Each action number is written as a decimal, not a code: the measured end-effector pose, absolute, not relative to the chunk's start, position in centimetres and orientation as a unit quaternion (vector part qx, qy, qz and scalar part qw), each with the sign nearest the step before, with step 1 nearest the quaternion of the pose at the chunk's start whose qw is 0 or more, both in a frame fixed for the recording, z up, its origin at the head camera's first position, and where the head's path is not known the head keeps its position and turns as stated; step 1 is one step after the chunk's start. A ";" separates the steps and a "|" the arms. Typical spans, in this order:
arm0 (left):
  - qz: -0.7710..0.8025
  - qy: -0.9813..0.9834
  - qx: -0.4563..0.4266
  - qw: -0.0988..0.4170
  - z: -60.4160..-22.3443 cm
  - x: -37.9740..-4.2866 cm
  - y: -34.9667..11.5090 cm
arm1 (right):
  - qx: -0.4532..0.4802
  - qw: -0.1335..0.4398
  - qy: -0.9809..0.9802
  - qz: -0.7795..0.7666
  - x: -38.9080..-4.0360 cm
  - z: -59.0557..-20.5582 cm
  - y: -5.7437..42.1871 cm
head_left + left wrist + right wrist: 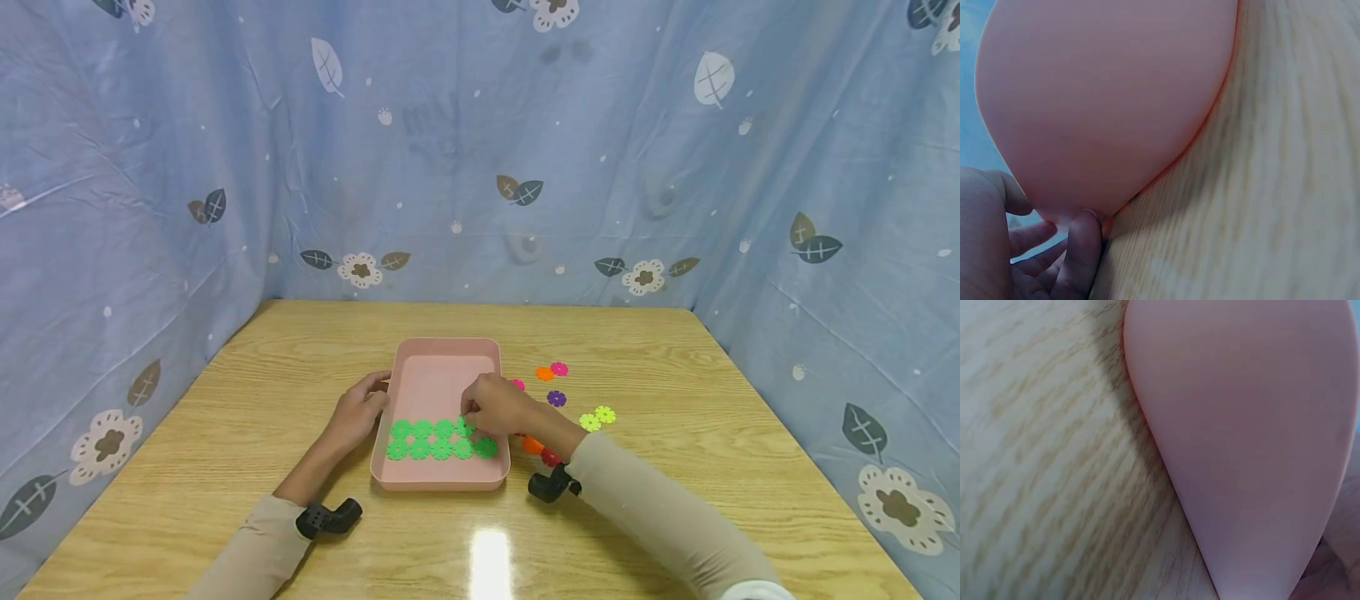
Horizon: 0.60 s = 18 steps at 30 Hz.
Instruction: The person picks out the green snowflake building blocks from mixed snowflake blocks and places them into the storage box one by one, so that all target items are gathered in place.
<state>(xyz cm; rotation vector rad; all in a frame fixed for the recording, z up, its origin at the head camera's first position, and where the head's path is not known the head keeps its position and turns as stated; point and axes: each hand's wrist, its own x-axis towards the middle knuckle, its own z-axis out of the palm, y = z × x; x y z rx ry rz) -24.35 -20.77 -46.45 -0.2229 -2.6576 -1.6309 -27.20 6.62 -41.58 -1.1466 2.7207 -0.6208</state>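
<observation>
A pink tray (444,484) stands on the table, its near part covered with two rows of green flower-shaped discs (441,450). At the tray's left side my left hand (358,414) holds the wall with bent fingers; in the left wrist view the fingertips (1085,228) are against the pink wall. My right hand (495,406) reaches over the right rim and pinches a green flower-shaped disc (464,427) at the right end of the farther row. In the right wrist view the tray's outer wall (1241,425) hides most of that hand.
Right of the tray lie loose flower discs: yellow ones (597,418), a purple one (557,398), an orange one (544,373) and a pink one (559,368). Red and orange discs (551,457) lie partly under the right forearm. A blue patterned curtain (480,150) surrounds the wooden table (645,358).
</observation>
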 end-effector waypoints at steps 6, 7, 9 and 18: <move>-0.521 -0.850 -0.070 0.007 -46.4 -24.3 -20.7 | -0.372 0.063 0.905 -0.196 -27.1 -41.6 6.5; -0.519 -0.852 -0.071 0.009 -46.4 -24.3 -20.7 | -0.370 0.065 0.906 -0.195 -27.1 -41.5 6.5; -0.518 -0.853 -0.069 0.009 -46.3 -24.2 -20.7 | -0.367 0.066 0.908 -0.193 -27.1 -41.6 6.5; -0.514 -0.855 -0.071 0.014 -46.5 -24.3 -20.7 | -0.370 0.059 0.910 -0.176 -27.0 -42.0 6.5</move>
